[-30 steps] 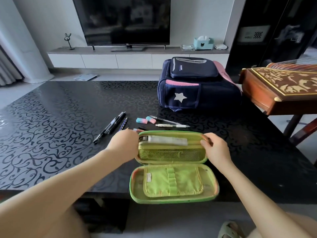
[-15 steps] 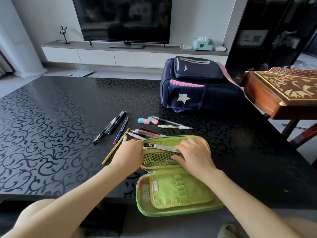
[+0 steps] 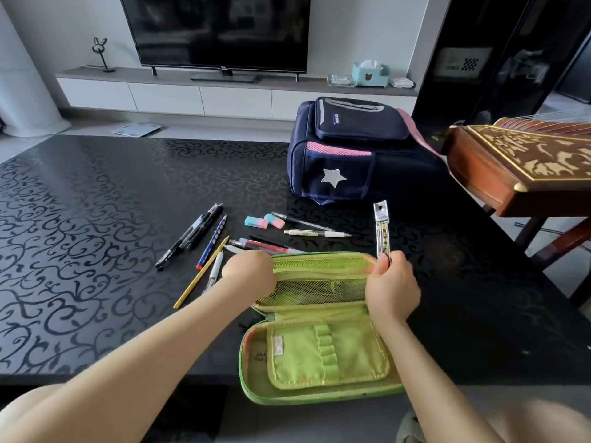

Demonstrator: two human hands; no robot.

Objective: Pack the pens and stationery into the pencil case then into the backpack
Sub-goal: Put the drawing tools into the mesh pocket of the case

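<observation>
A green pencil case [image 3: 319,362] lies open at the table's near edge, its mesh pocket half [image 3: 316,290] tilted up. My left hand [image 3: 249,271] grips the upper left rim of the case. My right hand [image 3: 391,287] holds a slim clear packet of refills [image 3: 382,230] upright, beside the case's right corner. Behind the case lie black pens [image 3: 192,238], a blue pencil [image 3: 211,242], a yellow pencil [image 3: 201,272], a white pen [image 3: 213,272], red pens [image 3: 265,246], two pink-blue erasers [image 3: 264,221] and a white mechanical pencil [image 3: 316,233]. A navy backpack [image 3: 358,155] lies further back.
The black patterned table [image 3: 96,235] reaches far to the left. A wooden stringed instrument [image 3: 518,164] stands at the right, close to the backpack. A TV unit [image 3: 204,94] stands beyond the table.
My right hand has drawn the clear packet out of the case's mesh pocket and lifted it upright at the right. My left hand stayed on the case's left rim.
</observation>
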